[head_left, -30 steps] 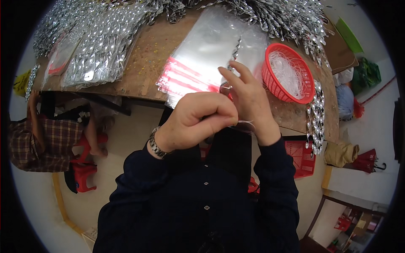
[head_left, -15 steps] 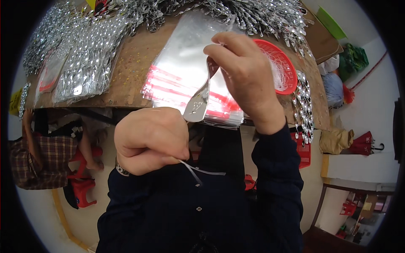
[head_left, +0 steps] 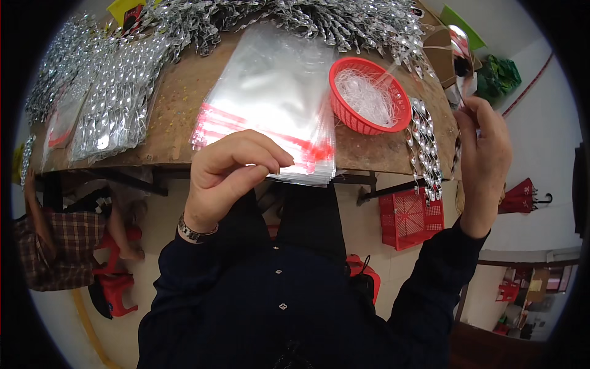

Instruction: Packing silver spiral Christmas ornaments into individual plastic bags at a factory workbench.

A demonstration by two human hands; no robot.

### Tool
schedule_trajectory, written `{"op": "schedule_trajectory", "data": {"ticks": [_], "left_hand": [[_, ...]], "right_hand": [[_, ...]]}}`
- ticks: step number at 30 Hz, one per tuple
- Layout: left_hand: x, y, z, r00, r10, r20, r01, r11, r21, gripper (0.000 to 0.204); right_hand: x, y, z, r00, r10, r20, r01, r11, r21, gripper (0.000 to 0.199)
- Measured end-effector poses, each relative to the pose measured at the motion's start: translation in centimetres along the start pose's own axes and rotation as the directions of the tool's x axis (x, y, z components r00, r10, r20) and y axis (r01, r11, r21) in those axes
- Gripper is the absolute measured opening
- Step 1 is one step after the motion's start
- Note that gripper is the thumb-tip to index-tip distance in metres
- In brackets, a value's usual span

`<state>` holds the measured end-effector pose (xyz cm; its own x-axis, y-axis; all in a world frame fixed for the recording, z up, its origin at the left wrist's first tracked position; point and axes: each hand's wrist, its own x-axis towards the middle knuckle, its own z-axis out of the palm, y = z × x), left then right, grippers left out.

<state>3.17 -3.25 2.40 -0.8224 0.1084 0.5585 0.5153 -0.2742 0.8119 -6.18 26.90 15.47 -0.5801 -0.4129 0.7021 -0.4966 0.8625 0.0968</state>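
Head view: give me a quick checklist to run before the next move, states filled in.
1. Right hand gripping silver twisted strip: ok, pinched in the fingers.
2. Left hand empty: cannot tell; fingers curled.
3. Clear plastic bags stacked squarely: not ok, edges fanned.
4. Red plastic basket upright: ok, clear strands inside.
5. Strip bundle wholly on wooden table: not ok, ends overhang the edge.

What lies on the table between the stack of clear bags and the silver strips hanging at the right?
A red basket of whitish threads stands between the clear bags and the silver strips, in the head view.
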Motion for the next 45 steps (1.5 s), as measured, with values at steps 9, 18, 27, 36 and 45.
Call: {"op": "schedule_trajectory", "data": {"ticks": [9,18,27,36,45], "left_hand": [[0.0,-1.9,1.0,0.956,-0.286,-0.07,0.29,0.955,0.061,0.011],[0.6,-2.9,0.7,0.9,-0.423,-0.101,0.428,0.903,0.03,0.011],[1.3,-2.7,-0.3,0.894,-0.43,-0.123,0.444,0.887,0.125,0.012],[4.5,-2.9,-3.8,0.891,-0.407,-0.201,0.452,0.768,0.453,0.018],[9.3,-6.0,-13.0,0.967,0.0,-0.256,0.254,0.138,0.957,0.018]], "right_hand": [[-5.6,11.1,8.6,0.876,0.323,0.358,-0.338,0.941,-0.02,0.021],[-6.2,14.1,15.9,0.73,0.453,0.511,-0.438,0.885,-0.16,0.027],[-5.8,12.0,16.8,0.704,0.469,0.533,-0.485,0.866,-0.122,0.029],[-4.7,5.6,11.4,0.912,0.359,0.201,-0.404,0.87,0.282,0.016],[-5.5,-5.4,8.0,0.938,0.079,0.338,-0.297,0.688,0.663,0.01]]}}
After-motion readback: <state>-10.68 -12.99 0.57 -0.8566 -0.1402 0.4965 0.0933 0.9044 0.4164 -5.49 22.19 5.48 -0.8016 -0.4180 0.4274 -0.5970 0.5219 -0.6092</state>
